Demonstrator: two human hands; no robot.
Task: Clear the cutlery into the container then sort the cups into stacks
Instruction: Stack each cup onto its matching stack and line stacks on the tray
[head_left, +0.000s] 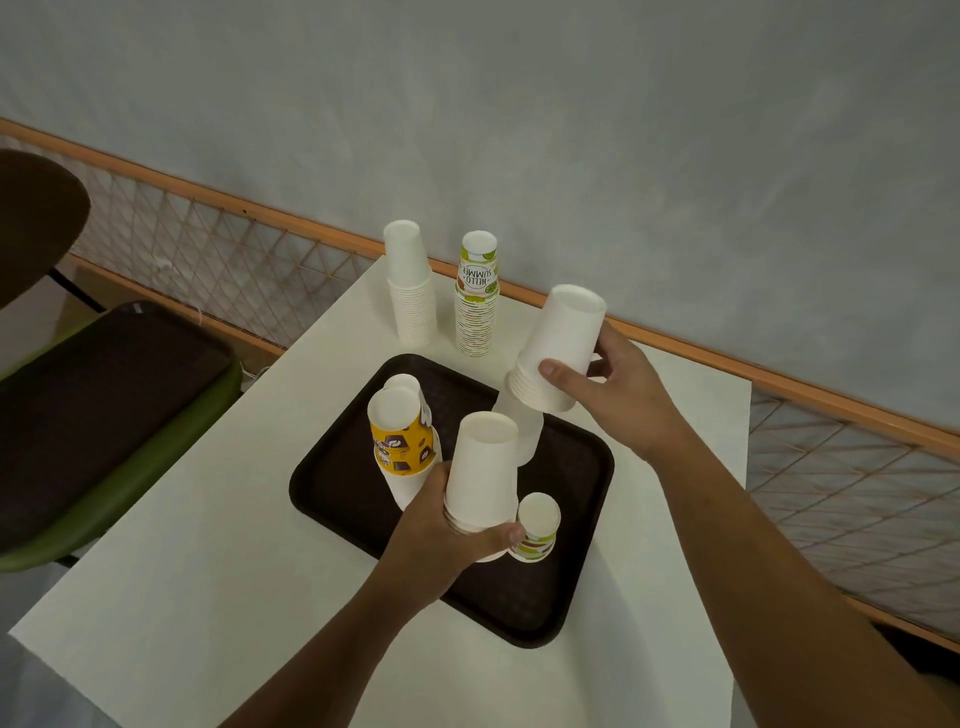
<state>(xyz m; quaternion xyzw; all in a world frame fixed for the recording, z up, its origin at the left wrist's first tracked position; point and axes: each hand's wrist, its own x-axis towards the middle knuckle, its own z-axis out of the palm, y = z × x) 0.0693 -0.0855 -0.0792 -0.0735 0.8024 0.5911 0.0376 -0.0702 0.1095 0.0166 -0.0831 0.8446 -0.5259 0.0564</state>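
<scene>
Align the right white stack (563, 348) squarely over the centre white stack (483, 467) before nesting; a skewed seat is the likely fault. Both are plain, matte, rims down, above the tray (519, 618) mid-frame. Your right grip (623, 395) and left grip (441, 535) each curl round one stack. The printed stack (477, 301) stands upper-centre on the desk (208, 545).

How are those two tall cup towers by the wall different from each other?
The left tower is plain white; the right tower has green and orange fruit pictures and the words HELLO SUMMER. The left tower's cups look wider than the right tower's. Both towers stand upside down on the white table, behind the dark tray, side by side but not touching.
</scene>
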